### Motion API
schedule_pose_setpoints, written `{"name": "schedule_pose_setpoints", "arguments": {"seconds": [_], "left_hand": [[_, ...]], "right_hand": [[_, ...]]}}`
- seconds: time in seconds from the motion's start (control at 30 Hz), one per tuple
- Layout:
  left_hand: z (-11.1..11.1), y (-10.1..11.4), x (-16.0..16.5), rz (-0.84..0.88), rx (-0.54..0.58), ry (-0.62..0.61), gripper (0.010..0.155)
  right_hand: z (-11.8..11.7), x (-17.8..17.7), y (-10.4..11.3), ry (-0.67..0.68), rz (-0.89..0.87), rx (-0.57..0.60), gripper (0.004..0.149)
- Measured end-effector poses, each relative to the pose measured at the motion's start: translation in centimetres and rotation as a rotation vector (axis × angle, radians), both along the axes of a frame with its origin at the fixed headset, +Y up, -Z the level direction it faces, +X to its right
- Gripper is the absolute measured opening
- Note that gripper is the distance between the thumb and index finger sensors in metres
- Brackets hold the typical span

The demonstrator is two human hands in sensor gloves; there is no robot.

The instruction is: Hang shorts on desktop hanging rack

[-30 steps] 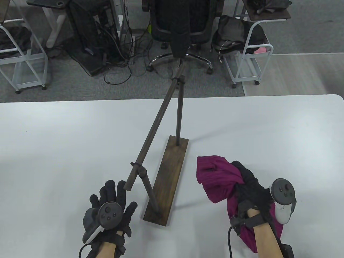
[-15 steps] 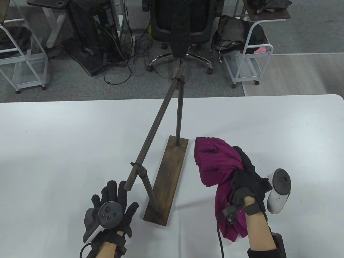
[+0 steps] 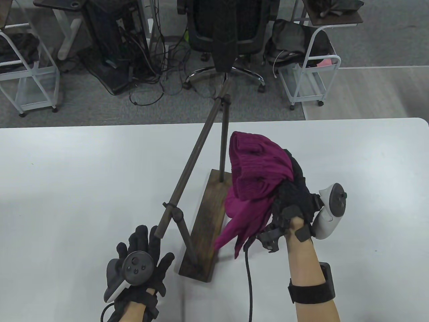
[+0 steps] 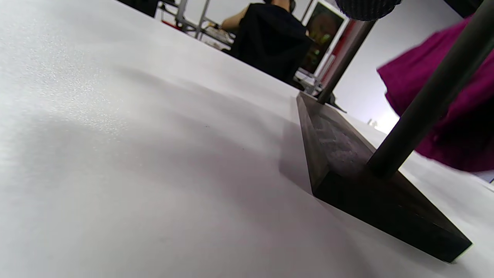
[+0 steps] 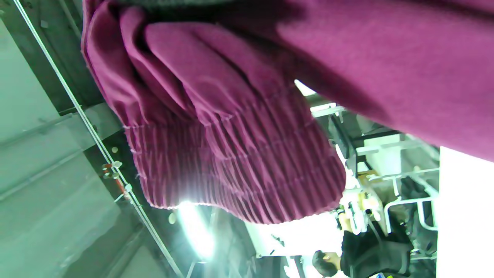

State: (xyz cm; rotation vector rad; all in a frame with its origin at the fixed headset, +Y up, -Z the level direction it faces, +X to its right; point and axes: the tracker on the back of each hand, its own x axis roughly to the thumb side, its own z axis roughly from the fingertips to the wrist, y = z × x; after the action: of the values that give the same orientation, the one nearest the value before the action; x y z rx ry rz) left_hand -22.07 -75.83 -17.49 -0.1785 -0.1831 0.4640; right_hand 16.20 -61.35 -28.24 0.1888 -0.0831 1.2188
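Table view: the right hand (image 3: 296,198) in its black sensor glove grips a bunched pair of magenta ribbed-waist shorts (image 3: 256,174), held up off the white table (image 3: 83,188) just right of the dark wooden hanging rack (image 3: 204,228), over the right edge of its plank base. The left hand (image 3: 140,258) lies flat, fingers spread, on the near left, fingertips at the near end of the rack's slanted crossbar (image 3: 191,161).

No text is showing legibly anywhere; no label, brand, number or sign is reading clearly on any surface in these views.
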Motion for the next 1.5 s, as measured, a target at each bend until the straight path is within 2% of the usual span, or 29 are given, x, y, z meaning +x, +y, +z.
{"name": "schedule_pose_setpoints", "arguments": {"seconds": [0.27,0.43,0.53,0.93,1.03,1.27,1.4,1.5], "left_hand": [[0.0,-0.1,0.1,0.012,-0.01,-0.012,0.08],[0.0,0.0,0.4,0.007,-0.007,-0.025,0.08],[0.0,0.0,0.4,0.006,-0.009,-0.031,0.08],[-0.1,0.0,0.5,0.012,-0.018,-0.04,0.08],[-0.1,0.0,0.5,0.013,-0.021,-0.04,0.079],[0.0,0.0,0.6,0.012,-0.021,-0.042,0.08],[0.0,0.1,0.5,0.015,-0.013,-0.042,0.08],[0.0,0.1,0.5,0.015,-0.014,-0.044,0.08]], "right_hand": [[-0.7,-3.2,6.7,0.011,-0.053,0.067,0.048],[-1.0,-5.2,10.3,-0.034,0.004,0.081,0.048],[-1.3,-6.2,11.8,-0.092,0.08,0.053,0.047],[-1.6,-9.5,14.2,-0.182,0.229,0.058,0.049],[-1.4,-10.0,14.5,-0.264,0.384,0.078,0.05],[-0.5,-12.1,15.4,-0.345,0.755,0.207,0.05],[-0.4,-13.1,15.5,-0.282,1.001,0.233,0.05],[-0.3,-13.7,15.4,-0.24,1.102,0.263,0.049]]}}
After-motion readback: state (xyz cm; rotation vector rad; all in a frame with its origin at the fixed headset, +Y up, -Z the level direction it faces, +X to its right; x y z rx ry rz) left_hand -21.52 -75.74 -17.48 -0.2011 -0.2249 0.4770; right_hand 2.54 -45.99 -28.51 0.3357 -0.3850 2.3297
